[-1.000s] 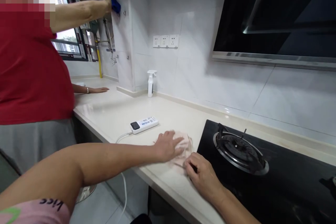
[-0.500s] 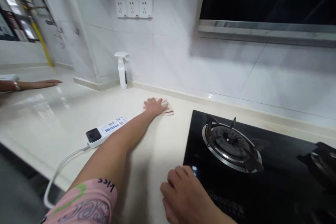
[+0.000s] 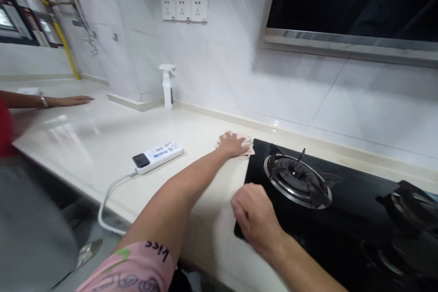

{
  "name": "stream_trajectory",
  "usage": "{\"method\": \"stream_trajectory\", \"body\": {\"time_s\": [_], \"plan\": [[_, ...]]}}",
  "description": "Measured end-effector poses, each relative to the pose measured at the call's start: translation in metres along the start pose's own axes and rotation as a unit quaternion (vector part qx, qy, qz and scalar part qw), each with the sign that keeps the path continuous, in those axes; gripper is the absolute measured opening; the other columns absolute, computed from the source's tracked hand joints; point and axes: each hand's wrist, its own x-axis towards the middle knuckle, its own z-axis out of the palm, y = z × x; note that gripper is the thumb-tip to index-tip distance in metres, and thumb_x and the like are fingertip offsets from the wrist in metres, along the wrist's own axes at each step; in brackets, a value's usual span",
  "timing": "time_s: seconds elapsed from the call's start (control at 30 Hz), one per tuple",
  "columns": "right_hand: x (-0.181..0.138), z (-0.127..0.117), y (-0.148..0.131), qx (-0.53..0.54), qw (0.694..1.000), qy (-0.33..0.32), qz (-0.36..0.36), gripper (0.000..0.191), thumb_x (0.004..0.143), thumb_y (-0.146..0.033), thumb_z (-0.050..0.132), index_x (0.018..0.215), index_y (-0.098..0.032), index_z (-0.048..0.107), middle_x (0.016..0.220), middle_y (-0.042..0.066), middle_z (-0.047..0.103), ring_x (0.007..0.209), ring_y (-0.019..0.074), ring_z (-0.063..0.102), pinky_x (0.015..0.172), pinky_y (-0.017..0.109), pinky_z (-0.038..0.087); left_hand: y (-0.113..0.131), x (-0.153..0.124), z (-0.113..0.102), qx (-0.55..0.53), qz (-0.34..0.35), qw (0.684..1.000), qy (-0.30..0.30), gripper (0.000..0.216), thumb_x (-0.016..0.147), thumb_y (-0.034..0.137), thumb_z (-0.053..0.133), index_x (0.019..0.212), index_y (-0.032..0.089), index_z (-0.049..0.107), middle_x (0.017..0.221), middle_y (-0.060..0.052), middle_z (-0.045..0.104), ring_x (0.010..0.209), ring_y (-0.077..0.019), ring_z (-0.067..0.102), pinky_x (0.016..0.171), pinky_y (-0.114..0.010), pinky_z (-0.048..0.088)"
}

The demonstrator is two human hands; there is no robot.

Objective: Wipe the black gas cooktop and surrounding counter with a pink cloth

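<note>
The left hand (image 3: 232,143) lies flat, fingers spread, and presses a pink cloth (image 3: 249,148) onto the counter (image 3: 102,137) at centre frame. The cloth sits at the upper left corner of the hob (image 3: 342,223), and its right edge laps onto the black glass. The right hand (image 3: 255,216) holds nothing; loosely curled, it rests on the hob's near left corner, lower centre.

The main risk, as I judge it, is the burner (image 3: 296,182) just right of the cloth. A wide stroke that way could snag the cloth on the pan supports or knock the knuckles against them. No flame shows, but whether the metal is hot cannot be told.

Left of centre lies a power strip (image 3: 158,156), and its cable (image 3: 109,200) hangs over the counter's edge. If the cloth is damp, a sweep to the left could wet the strip, and the forearm above it could push it off.

A spray bottle (image 3: 167,86) stands at the wall, upper centre, well apart. A co-worker's hand (image 3: 73,100) rests flat at far left, also well clear.
</note>
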Motion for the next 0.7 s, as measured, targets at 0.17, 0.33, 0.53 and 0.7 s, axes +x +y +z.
{"method": "stream_trajectory", "body": {"time_s": [0.17,0.33,0.53,0.7], "plan": [[0.002,-0.006,0.025,-0.002,0.993,0.075,0.088,0.037,0.109,-0.029,0.034,0.08,-0.021,0.057,0.082,0.003,0.059,0.082,0.0189,0.051,0.079,0.035,0.035,0.008,-0.063,-0.005,0.003,0.001,1.0,0.003,0.065,0.092,0.073,0.041,0.149,0.043,0.049,0.163,-0.005,0.041,0.153,-0.0421,0.016,0.116,-0.068,0.019],[-0.005,0.001,0.057,-0.026,0.984,0.05,0.169,0.045,0.108,-0.041,0.03,0.083,-0.021,0.061,0.088,0.006,0.06,0.087,0.0201,0.055,0.082,0.033,0.041,0.009,-0.141,-0.016,0.018,0.003,1.0,0.008,0.065,0.095,0.071,0.039,0.149,0.038,0.051,0.162,-0.01,0.041,0.154,-0.0412,0.019,0.117,-0.067,0.022],[-0.018,0.012,0.055,-0.074,0.986,-0.01,0.149,0.04,0.105,-0.037,0.04,0.078,-0.02,0.063,0.085,0.005,0.058,0.087,0.0207,0.052,0.075,0.031,0.034,-0.009,-0.241,-0.033,0.022,0.048,0.999,-0.01,0.065,0.094,0.072,0.041,0.149,0.039,0.05,0.165,-0.008,0.038,0.157,-0.0384,0.017,0.12,-0.063,0.024],[-0.016,0.008,0.039,-0.12,0.986,-0.031,0.112,0.036,0.104,-0.03,0.043,0.08,-0.018,0.066,0.086,0.007,0.059,0.086,0.0219,0.052,0.074,0.034,0.031,-0.04,-0.296,-0.049,0.023,0.058,0.998,-0.017,0.065,0.094,0.073,0.043,0.151,0.041,0.049,0.165,-0.007,0.038,0.157,-0.0368,0.02,0.12,-0.061,0.025]]}}
